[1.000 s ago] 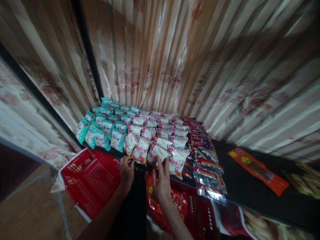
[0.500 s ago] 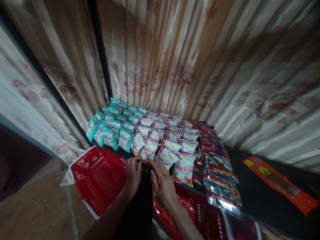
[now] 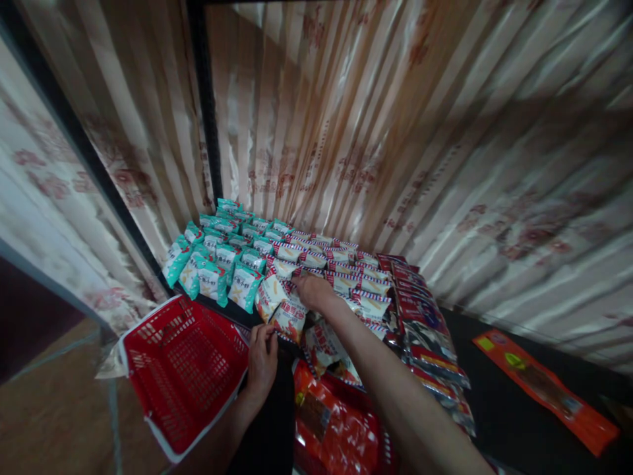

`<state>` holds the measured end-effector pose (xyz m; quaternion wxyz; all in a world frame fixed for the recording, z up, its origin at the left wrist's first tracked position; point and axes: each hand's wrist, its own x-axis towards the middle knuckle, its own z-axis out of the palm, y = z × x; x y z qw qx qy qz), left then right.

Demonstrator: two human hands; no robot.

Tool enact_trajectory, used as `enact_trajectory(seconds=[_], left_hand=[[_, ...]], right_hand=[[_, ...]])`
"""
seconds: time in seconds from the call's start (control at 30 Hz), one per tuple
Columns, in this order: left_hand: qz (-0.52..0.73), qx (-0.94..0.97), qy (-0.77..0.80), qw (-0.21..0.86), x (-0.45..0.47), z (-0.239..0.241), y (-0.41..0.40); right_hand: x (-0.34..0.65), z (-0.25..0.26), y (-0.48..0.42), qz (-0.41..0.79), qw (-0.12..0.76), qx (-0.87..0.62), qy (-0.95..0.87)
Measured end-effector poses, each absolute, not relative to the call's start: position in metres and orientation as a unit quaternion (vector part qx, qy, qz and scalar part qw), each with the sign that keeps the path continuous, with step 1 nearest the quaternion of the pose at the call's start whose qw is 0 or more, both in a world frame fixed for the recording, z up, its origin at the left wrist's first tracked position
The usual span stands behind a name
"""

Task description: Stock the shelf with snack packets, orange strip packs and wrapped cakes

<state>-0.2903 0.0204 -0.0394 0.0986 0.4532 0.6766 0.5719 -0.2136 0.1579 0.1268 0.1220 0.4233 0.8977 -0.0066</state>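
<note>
My right hand (image 3: 314,291) reaches in over the rows of white snack bags, its fingers curled down at the top of a front white snack bag (image 3: 288,320). Its fingertips are partly hidden, so what they grip is unclear. My left hand (image 3: 262,359) is lower, at the shelf's front edge, with fingers curled in by that bag's bottom corner; whether they pinch it I cannot tell. Beside it leans another white snack bag (image 3: 270,297). A further white bag (image 3: 324,346) lies tilted under my right forearm.
Teal snack bags (image 3: 212,280) stand in rows to the left. Dark red packets (image 3: 420,303) overlap on the right, and a long orange packet (image 3: 544,389) lies on the black shelf (image 3: 487,389). Below are a red basket (image 3: 185,369) and orange packages (image 3: 336,429). A curtain (image 3: 316,132) hangs behind.
My right hand has moved from the shelf's front edge up and back over the white bags. The front bag has shifted slightly. My left hand stays near the edge.
</note>
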Motion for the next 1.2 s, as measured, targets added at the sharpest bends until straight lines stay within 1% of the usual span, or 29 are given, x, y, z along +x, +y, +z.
enact_trajectory(seconds=[0.2, 0.37, 0.47, 0.63, 0.73, 0.87, 0.97, 1.1, 1.2], left_hand=[[0.567, 0.458, 0.677, 0.101, -0.29, -0.037, 0.02], [0.567, 0.457, 0.676, 0.111, -0.291, -0.037, 0.02], [0.565, 0.446, 0.684, 0.115, -0.293, -0.037, 0.021], [0.553, 0.442, 0.701, 0.086, -0.298, -0.036, 0.026], [0.536, 0.484, 0.691, 0.043, -0.306, -0.029, 0.032], [0.508, 0.503, 0.696, -0.066, -0.321, -0.014, 0.045], [0.471, 0.51, 0.708, -0.13, -0.33, -0.002, 0.056], [0.42, 0.543, 0.703, -0.184, -0.336, 0.01, 0.067], [0.406, 0.561, 0.693, -0.199, -0.337, 0.016, 0.072]], right_hand=[[-0.218, 0.118, 0.169, -0.014, 0.112, 0.435, 0.893], [-0.214, 0.123, 0.173, -0.012, 0.103, 0.452, 0.886], [-0.213, 0.129, 0.172, -0.008, 0.091, 0.434, 0.896], [-0.21, 0.133, 0.167, -0.009, 0.058, 0.386, 0.921], [-0.207, 0.129, 0.167, -0.03, 0.039, 0.368, 0.929], [-0.202, 0.125, 0.172, -0.027, 0.024, 0.394, 0.918], [-0.199, 0.125, 0.173, -0.034, 0.018, 0.387, 0.921], [-0.198, 0.129, 0.17, -0.062, 0.028, 0.368, 0.928], [-0.198, 0.134, 0.169, -0.072, 0.039, 0.375, 0.923]])
